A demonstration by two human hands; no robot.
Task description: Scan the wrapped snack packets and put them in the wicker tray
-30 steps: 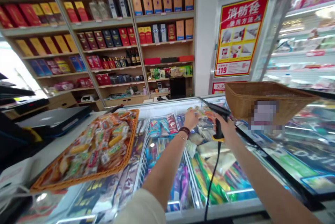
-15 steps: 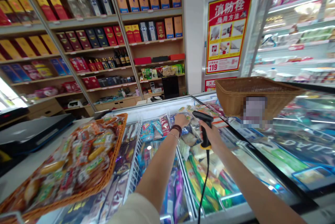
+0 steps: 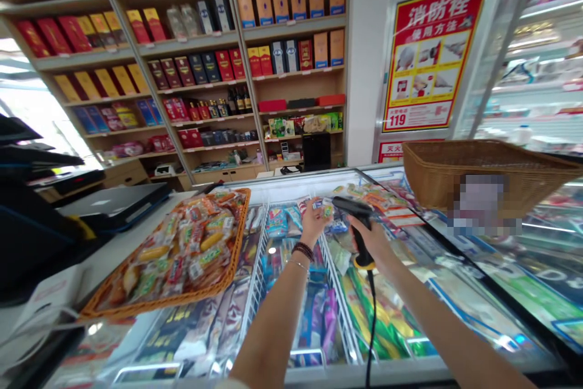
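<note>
My left hand, with beaded bracelets at the wrist, is closed on a small wrapped packet over the freezer. My right hand grips the handle of a black barcode scanner, whose head points left toward the packet. From the scanner's yellow-ringed base a black cable hangs down. Beneath both hands, bagged frozen goods fill the white wire baskets of the freezer.
On the left, an orange wicker tray holds several wrapped snacks. A brown wicker basket rests on the freezer at the right. Behind stand shelves of boxes, and a dark scale-like device is at the left.
My left hand has lifted from the goods with the small packet in its fingers, close to the scanner's head. The view has turned left, so things appear further right.
</note>
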